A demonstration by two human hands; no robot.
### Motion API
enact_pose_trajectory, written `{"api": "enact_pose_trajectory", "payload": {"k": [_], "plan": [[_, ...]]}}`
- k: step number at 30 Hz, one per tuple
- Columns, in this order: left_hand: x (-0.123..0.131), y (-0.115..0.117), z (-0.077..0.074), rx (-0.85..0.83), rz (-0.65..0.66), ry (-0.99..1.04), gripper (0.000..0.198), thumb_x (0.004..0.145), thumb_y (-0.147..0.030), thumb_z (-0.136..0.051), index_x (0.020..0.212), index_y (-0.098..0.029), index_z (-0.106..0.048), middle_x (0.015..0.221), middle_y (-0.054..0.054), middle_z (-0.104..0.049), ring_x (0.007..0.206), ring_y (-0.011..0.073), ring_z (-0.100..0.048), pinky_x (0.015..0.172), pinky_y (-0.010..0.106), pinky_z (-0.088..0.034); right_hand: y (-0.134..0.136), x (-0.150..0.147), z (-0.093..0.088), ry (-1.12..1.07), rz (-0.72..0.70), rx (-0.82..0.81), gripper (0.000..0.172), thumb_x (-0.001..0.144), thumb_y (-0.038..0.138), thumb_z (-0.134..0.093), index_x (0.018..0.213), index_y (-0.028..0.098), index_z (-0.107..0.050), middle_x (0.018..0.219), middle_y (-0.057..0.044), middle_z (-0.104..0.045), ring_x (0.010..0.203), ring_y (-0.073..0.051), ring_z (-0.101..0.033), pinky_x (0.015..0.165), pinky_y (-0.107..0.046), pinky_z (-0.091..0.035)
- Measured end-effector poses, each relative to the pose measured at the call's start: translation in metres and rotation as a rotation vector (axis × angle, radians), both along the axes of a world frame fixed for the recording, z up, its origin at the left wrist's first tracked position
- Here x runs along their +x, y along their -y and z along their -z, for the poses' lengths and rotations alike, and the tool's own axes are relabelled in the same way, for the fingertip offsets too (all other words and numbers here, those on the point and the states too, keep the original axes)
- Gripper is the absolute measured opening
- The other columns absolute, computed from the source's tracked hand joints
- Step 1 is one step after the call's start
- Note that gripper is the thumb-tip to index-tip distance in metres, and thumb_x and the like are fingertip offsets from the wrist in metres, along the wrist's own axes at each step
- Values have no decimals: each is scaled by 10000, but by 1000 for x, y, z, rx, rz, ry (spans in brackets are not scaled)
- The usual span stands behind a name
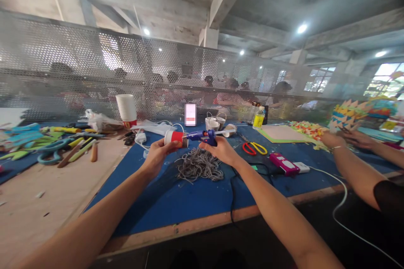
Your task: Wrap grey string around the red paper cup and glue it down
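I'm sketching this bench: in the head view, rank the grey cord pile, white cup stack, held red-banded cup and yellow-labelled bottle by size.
1. Grey cord pile
2. White cup stack
3. Held red-banded cup, partly hidden
4. Yellow-labelled bottle

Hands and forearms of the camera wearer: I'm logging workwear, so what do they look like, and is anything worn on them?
The left hand and right hand are ungloved. The left forearm and right forearm are bare, no sleeve visible. I see no watch or bracelet; rings are too small to judge.
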State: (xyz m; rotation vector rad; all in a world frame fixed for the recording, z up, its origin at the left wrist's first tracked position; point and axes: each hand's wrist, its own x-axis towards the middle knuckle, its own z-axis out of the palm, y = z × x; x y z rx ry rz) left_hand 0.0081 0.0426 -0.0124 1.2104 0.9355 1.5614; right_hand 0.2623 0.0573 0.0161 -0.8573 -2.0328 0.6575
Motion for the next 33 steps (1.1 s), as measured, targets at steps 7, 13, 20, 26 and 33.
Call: {"api": "enact_pose_trajectory", "payload": {"k": [7, 13, 20, 26, 33], "plan": [[1, 0, 0, -6, -18, -6, 270, 653, -304, -827, 874, -153, -793, 856, 100, -784, 822, 243, -714, 795, 340, -546, 1, -1, -1, 27, 15, 31, 336, 895, 513, -652, 832, 188, -708, 621, 0, -563, 659, -166, -539, 602, -275, -413], [0, -2, 1, 10, -22, -19, 269, 656, -314, -838, 874, -160, -801, 871, 91, -792, 803, 227, -710, 812, 326, -534, 3, -1, -3, 56, 26, 82, 333, 905, 509, -642, 858, 188, -715, 711, -16, -629, 726, -178, -563, 681, -289, -436], [1, 0, 1, 33, -33, -58, 320, 650, -385, -861, 870, -161, -798, 844, 73, -788, 790, 230, -697, 810, 329, -515, 4, -2, -5, 60, 12, 135, 367, 916, 535, -617, 856, 186, -709, 736, -20, -652, 751, -191, -583, 717, -290, -434], [-1, -1, 3, 37, -46, -69, 333, 652, -388, -862, 895, -166, -806, 870, 73, -791, 795, 226, -690, 791, 313, -511, 2, -2, -3, 76, 20, 165, 321, 931, 512, -603, 903, 211, -711, 775, -42, -676, 806, -218, -595, 752, -321, -447], [-1, -1, 3, 47, -31, -74, 288, 673, -358, -855, 882, -167, -803, 859, 66, -784, 808, 222, -678, 811, 317, -509, 1, -1, -2, 109, 26, 174, 306, 947, 490, -580, 934, 212, -708, 776, -42, -665, 791, -211, -574, 775, -337, -445]]}}
